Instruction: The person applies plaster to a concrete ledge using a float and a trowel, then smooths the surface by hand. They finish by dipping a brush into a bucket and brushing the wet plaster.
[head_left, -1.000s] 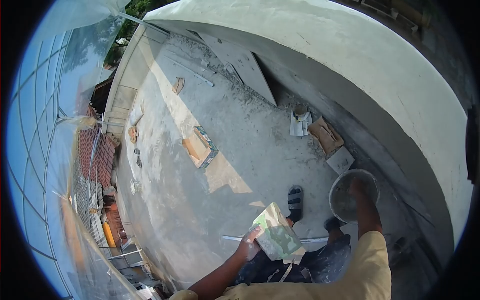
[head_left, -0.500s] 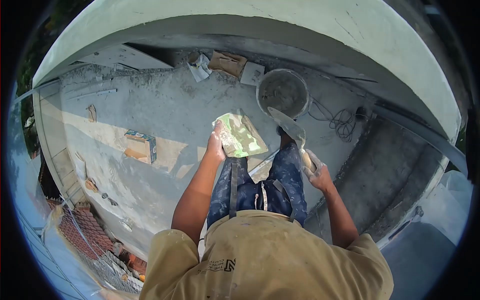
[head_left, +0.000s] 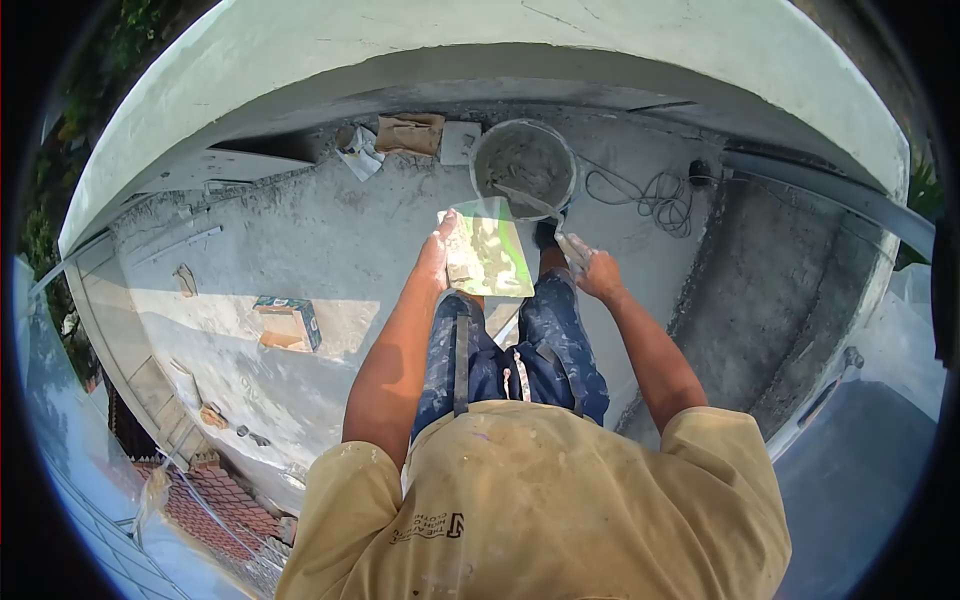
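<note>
My left hand (head_left: 436,258), dusted white, is closed on the left edge of a flat green plastering hawk (head_left: 489,250), which is smeared with grey and white plaster. It is held out over my legs. My right hand (head_left: 598,274) grips the pale handle of a pointed trowel (head_left: 530,203). The trowel's blade points left and overlaps the near rim of a round bucket (head_left: 572,165) in this view. Grey mix (head_left: 525,168) lies in the bucket.
A curved pale parapet (head_left: 480,35) runs across the far side. Beyond the bucket to the right lies a coiled cable (head_left: 668,200). A brown paper bag (head_left: 410,133) rests by the wall. An opened cardboard box (head_left: 288,323) sits on the stained floor to the left.
The trowel has swung down and left to the bucket's near rim, my right hand moving forward and left with it. The hawk has turned to sit more squarely. The head view has shifted.
</note>
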